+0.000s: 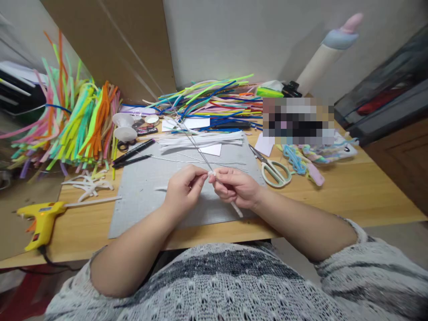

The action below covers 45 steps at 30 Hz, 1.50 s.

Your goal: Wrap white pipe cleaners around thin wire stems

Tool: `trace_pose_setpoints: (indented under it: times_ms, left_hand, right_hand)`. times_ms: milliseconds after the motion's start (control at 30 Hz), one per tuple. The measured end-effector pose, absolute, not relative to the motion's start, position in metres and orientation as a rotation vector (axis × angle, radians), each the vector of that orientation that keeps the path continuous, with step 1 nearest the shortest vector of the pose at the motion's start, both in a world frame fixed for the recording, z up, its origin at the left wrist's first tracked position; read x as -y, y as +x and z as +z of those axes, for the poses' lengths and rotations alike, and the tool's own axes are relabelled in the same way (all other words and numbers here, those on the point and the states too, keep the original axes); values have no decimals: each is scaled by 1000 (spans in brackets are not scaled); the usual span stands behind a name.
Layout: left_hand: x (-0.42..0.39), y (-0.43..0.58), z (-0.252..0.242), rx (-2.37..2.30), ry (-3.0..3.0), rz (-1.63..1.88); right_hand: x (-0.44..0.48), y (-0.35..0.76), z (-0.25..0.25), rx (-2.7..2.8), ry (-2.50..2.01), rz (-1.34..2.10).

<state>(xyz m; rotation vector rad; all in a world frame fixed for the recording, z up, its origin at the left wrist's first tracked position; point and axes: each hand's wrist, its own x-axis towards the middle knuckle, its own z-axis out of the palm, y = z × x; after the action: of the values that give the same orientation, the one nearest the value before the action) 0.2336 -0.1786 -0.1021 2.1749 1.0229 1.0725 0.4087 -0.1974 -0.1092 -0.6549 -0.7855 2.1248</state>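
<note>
Over the grey mat (pixel 133 196), my two hands meet at the fingertips. My left hand (pixel 185 185) pinches one side of a small white fuzzy twist of pipe cleaner (pixel 237 210), whose loose end hangs out below my right hand. Curled fingers of my right hand (pixel 236 186) close on the same white pipe cleaner. Thin metal wires (pixel 197 149) rise from the pinch toward the upper left. My fingers partly hide where wire and pipe cleaner join. A short white piece (pixel 161 188) lies on the mat left of my left hand.
A yellow glue gun (pixel 43 220) lies at the left, near cut white pieces (pixel 88 185). Bundles of coloured pipe cleaners (pixel 80 125) stand behind. White pipe cleaners (pixel 203 140) lie across the mat's back. Right are scissors (pixel 276 173) and blue yarn (pixel 294 159). Black pens (pixel 133 154) lie left.
</note>
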Motion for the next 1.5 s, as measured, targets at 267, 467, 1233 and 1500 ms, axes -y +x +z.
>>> trace_pose_setpoints:
  times_ms: [267, 467, 1233, 1500]
  left_hand:
    - [181, 235, -106, -1154, 2178, 1052]
    - [184, 238, -106, -1188, 1988, 979]
    - [175, 237, -108, -879, 1084, 1041]
    - [170, 242, -108, -677, 744, 626]
  right_hand:
    - [200, 396, -115, 1027, -1027, 1626]
    - [197, 398, -124, 1391, -1250, 1044]
    - [194, 409, -112, 1008, -925, 2065]
    - [202, 403, -120, 895, -734, 2428]
